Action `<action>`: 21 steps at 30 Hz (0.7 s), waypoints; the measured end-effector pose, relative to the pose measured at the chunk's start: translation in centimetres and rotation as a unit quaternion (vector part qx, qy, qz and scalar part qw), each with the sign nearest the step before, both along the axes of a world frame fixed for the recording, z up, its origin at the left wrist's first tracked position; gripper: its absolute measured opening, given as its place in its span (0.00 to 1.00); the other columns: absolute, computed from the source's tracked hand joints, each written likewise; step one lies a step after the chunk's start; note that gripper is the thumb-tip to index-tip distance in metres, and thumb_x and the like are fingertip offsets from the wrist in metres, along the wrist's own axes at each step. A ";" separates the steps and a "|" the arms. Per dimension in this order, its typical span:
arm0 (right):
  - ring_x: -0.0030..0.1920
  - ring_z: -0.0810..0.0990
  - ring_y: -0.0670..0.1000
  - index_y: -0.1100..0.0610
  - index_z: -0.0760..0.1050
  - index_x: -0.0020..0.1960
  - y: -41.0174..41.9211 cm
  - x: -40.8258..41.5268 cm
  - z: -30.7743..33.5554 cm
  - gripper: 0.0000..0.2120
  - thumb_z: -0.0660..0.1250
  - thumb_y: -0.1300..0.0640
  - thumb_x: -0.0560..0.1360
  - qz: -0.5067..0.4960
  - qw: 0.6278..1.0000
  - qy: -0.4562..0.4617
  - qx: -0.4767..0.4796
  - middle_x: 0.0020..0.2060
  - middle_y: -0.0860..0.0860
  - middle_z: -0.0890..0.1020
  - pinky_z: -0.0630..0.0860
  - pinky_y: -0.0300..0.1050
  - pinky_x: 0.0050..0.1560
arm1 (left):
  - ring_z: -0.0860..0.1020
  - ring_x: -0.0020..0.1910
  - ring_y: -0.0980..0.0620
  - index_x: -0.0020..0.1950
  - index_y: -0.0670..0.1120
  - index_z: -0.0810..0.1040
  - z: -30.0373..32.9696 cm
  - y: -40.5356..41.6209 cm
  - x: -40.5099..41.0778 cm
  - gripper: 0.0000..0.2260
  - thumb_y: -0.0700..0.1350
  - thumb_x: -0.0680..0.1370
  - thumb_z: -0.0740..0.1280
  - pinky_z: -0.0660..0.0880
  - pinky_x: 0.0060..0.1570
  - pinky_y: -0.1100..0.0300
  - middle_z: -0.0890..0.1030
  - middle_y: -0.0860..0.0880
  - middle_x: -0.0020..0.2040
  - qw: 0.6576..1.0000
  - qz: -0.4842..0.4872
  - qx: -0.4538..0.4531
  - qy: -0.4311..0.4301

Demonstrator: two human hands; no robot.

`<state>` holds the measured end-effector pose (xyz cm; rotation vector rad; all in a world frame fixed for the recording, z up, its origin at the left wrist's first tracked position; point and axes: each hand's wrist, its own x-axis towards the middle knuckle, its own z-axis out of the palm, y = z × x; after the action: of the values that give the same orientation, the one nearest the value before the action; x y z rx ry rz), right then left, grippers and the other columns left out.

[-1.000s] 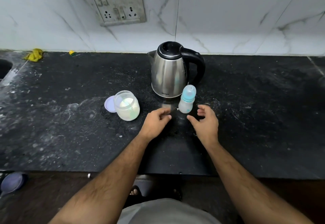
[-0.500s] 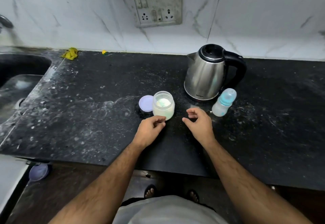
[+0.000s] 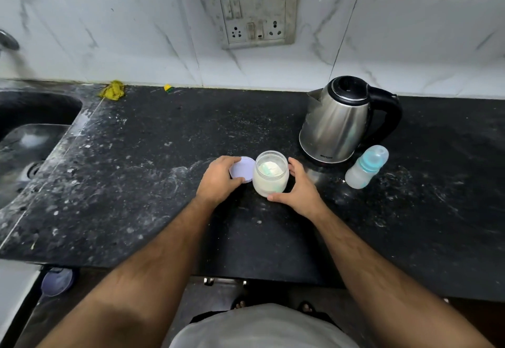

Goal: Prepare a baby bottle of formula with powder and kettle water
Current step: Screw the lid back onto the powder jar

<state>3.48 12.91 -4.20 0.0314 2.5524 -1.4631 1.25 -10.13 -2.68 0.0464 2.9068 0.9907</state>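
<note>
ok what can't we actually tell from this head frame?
- Kettle: water level hidden by its closed lid and steel wall.
- Baby bottle: contents unclear through the frosted plastic and cap.
- Lid: partly covered by the left hand.
- Powder jar: whether the right hand grips or only touches it.
- Tap: cut off by the left edge.

Dim, even indoor light, soft glare on kettle (image 3: 337, 123) steel, wide-angle bowing at edges, slight blur at left, centre sharp

Single head-worn wide view, forward and down over the near black counter (image 3: 136, 183), wall behind.
</note>
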 end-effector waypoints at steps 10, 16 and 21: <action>0.57 0.73 0.34 0.42 0.64 0.65 -1.4 -0.3 0.9 0.44 0.82 0.50 0.54 0.003 1.000 0.001 -0.022 0.55 0.31 0.74 0.70 0.39 0.59 | 0.57 0.79 0.48 0.79 0.52 0.58 -0.5 1.1 -3.4 0.39 0.50 0.73 0.74 0.59 0.74 0.41 0.59 0.50 0.80 0.967 -0.137 -0.193 -0.092; 0.57 0.77 0.41 0.40 0.65 0.61 -1.6 -0.4 1.2 0.41 0.80 0.46 0.53 -0.014 1.000 -0.006 -0.011 0.53 0.34 0.77 0.74 0.42 0.58 | 0.64 0.75 0.45 0.78 0.54 0.61 -0.4 1.2 -4.3 0.35 0.56 0.74 0.71 0.63 0.70 0.40 0.63 0.52 0.78 0.960 -0.138 -0.230 -0.077; 0.53 0.75 0.31 0.41 0.65 0.60 -0.8 -0.3 2.2 0.40 0.78 0.43 0.51 -0.031 0.999 -0.001 -0.024 0.52 0.35 0.77 0.71 0.29 0.50 | 0.66 0.72 0.43 0.78 0.53 0.60 -0.5 1.9 -4.3 0.38 0.58 0.72 0.72 0.65 0.68 0.43 0.67 0.49 0.75 0.963 -0.118 -0.229 -0.074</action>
<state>3.18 12.12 -1.97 0.1050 2.5347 -1.5464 -3.09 -8.24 -3.15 0.2713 2.8240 0.2605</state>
